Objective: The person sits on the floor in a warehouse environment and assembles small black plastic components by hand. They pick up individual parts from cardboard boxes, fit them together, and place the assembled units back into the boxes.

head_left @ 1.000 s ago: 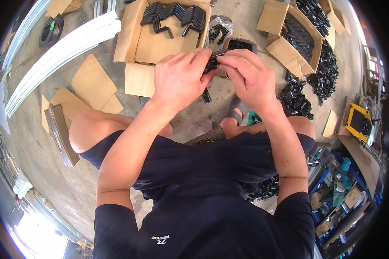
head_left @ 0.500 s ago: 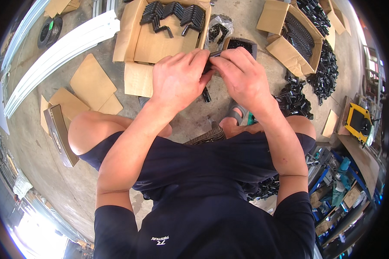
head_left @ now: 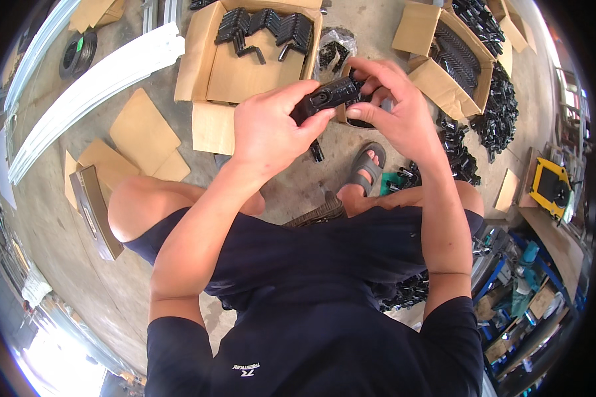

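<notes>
My left hand [head_left: 268,126] grips a black rectangular fitting [head_left: 330,96] with a round hole in its face, thumb below and fingers above. Beside the fitting's right end, my right hand [head_left: 398,109] has its thumb and fingers spread, with a gap between them; part of its fingertips is hard to make out against the dark things behind. Beyond my hands stands an open carton [head_left: 228,83] holding rows of black angled brackets [head_left: 266,23]. Partly behind the right hand is a small box of dark parts. A black piece [head_left: 317,151] lies on the floor beneath my hands.
At the right is another carton [head_left: 453,99] of stacked black parts [head_left: 455,59], with heaps of black pieces [head_left: 495,119] around it. A clear bag [head_left: 338,47] lies by the first carton. Cardboard sheets [head_left: 142,129] and long white strips [head_left: 106,76] lie left. A shelf [head_left: 523,284] stands lower right.
My right hand has come off the fitting toward the right, its fingers opening. The left hand keeps the fitting, now turned so more of it shows.
</notes>
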A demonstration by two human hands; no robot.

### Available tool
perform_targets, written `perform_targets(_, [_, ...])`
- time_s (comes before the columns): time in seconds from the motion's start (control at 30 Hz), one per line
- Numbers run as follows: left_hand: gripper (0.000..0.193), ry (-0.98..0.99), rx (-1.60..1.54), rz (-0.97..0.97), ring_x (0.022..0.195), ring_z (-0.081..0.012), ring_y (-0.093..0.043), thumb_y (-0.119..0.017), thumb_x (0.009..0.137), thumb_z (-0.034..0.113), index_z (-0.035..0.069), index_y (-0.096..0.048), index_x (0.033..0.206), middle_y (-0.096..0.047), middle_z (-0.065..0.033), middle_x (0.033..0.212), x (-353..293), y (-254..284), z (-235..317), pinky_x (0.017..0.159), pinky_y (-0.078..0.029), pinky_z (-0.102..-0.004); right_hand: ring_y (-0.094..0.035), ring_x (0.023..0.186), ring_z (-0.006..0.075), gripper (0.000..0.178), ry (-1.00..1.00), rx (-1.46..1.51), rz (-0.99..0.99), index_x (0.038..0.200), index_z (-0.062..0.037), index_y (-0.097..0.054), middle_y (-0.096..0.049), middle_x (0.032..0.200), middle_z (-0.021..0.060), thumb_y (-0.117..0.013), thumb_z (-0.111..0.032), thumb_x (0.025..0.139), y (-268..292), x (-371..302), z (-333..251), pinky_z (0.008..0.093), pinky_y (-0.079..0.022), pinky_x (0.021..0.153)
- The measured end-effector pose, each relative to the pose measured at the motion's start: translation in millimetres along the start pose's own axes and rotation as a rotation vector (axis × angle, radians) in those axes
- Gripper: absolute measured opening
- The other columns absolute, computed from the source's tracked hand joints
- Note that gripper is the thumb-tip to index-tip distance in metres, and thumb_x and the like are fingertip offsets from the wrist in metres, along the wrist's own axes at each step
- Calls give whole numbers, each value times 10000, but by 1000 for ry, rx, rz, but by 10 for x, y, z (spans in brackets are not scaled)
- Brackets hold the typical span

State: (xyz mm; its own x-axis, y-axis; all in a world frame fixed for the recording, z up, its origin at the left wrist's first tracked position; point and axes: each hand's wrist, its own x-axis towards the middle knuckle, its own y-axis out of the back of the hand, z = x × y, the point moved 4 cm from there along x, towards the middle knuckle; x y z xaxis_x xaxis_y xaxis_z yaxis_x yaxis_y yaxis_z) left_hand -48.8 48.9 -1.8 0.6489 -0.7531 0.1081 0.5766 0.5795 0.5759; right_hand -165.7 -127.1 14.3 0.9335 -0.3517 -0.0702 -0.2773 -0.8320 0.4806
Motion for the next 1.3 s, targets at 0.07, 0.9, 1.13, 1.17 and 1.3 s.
perform_targets(0.07, [398,150,-242,-49,701,-168,-723,-871,818,257,60,-747,1140,-759,-80,830,-16,17,7,669,-568,-303,-655,1042,117,562,-92,463,-92,1400,-21,-604,-663,1178,30,-808,-65,878,-101,-24,136,304,-556,928])
perform_targets(0.9, [362,237,-709,-92,927,-88,-683,-783,911,-7,-36,-704,1264,-757,-74,1096,68,-65,55,834,-550,-225,-664,865,56,315,-148,662,-18,1188,32,-716,-744,971,31,-805,-120,926,-161,62,136,232,-564,768])
perform_targets(1.13, [370,311,-816,-110,965,-110,-701,-772,913,-23,-50,-693,1274,-757,-110,1120,74,-94,41,857,-581,-248,-667,823,53,287,-178,574,-21,1129,39,-735,-753,940,35,-819,-130,913,-91,75,68,225,-550,712])
perform_targets(1.17, [374,321,-808,-118,962,-108,-700,-774,912,-22,-48,-693,1276,-758,-110,1121,74,-92,37,854,-580,-246,-668,825,52,284,-182,571,-24,1123,40,-737,-754,941,34,-819,-131,912,-84,76,53,223,-547,711])
perform_targets(1.3, [376,350,-803,-144,949,-101,-696,-780,910,-12,-39,-699,1276,-759,-106,1112,76,-68,44,836,-573,-238,-666,831,51,277,-249,553,-64,1126,42,-726,-748,940,31,-811,-111,912,-60,62,51,216,-539,708])
